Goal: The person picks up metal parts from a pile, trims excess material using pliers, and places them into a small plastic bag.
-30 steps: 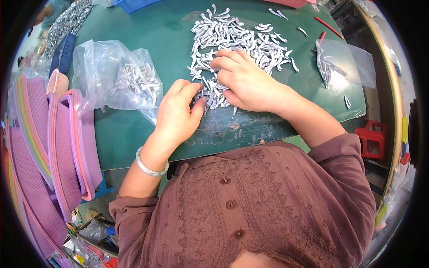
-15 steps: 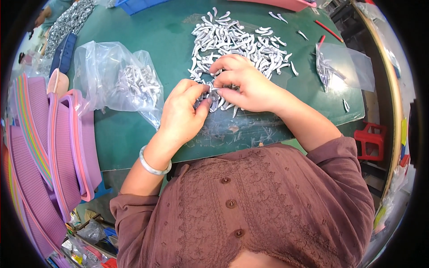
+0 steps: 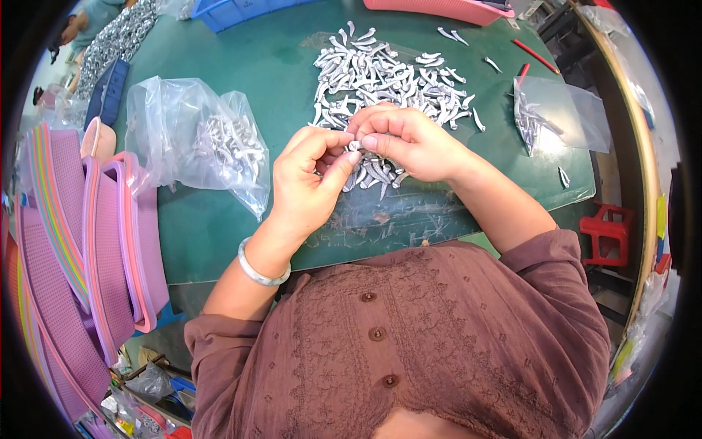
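My left hand and my right hand meet fingertip to fingertip over the near side of a pile of small curved silver metal pieces. Between them they pinch one small silver metal piece, mostly covered by the fingers. Both thumbs press on it from the near side. More of the curved pieces lie on the table just under my hands. A pale bangle circles my left wrist.
Left on the green table lies a clear plastic bag of silver pieces; another bag lies right, near red pencils. Blue and pink trays stand at the back, purple baskets at left, a red stool at right.
My right hand has drawn back toward me from the pile, its fingers closing together beside the left fingertips. The small piece now shows between both hands.
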`<state>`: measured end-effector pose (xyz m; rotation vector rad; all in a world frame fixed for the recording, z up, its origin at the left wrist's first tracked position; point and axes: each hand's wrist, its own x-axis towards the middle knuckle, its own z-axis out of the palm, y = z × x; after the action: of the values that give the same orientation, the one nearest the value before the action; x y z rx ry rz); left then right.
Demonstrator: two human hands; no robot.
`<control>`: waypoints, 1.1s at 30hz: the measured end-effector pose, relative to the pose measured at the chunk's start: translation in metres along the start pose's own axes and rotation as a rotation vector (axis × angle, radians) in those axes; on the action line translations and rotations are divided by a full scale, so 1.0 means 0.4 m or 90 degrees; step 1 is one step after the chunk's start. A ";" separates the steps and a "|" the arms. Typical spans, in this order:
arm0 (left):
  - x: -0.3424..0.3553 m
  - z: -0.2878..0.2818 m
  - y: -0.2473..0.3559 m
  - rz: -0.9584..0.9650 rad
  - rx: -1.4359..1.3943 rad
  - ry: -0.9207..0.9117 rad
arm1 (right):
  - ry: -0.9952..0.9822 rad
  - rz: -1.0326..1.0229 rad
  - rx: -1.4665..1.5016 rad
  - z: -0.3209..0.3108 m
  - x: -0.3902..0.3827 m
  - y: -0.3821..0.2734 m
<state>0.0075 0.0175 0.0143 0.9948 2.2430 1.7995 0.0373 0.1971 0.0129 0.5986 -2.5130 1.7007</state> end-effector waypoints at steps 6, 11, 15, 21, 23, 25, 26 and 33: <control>0.003 0.005 -0.003 0.024 -0.007 0.001 | 0.004 -0.015 -0.042 0.001 -0.002 0.006; 0.000 0.005 -0.010 0.018 -0.015 0.007 | -0.004 -0.057 -0.091 -0.006 -0.004 0.007; -0.003 -0.001 -0.017 0.014 -0.024 0.017 | 0.000 -0.059 -0.136 -0.012 -0.011 -0.002; -0.004 0.003 -0.020 0.028 -0.033 0.030 | 0.022 -0.076 -0.117 -0.010 -0.011 0.000; -0.004 0.005 -0.021 0.041 -0.038 0.042 | 0.026 -0.076 -0.110 -0.009 -0.010 0.002; -0.005 0.006 -0.021 0.048 -0.044 0.048 | 0.039 -0.089 -0.108 -0.008 -0.009 0.006; -0.006 0.006 -0.023 0.048 -0.044 0.048 | 0.039 -0.089 -0.107 -0.007 -0.009 0.006; -0.015 -0.002 -0.039 0.002 -0.087 0.025 | 0.062 -0.127 -0.211 -0.009 -0.009 -0.009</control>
<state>0.0054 0.0123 -0.0016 0.9458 2.1082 1.9592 0.0411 0.2003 0.0168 0.6876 -2.4894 1.1837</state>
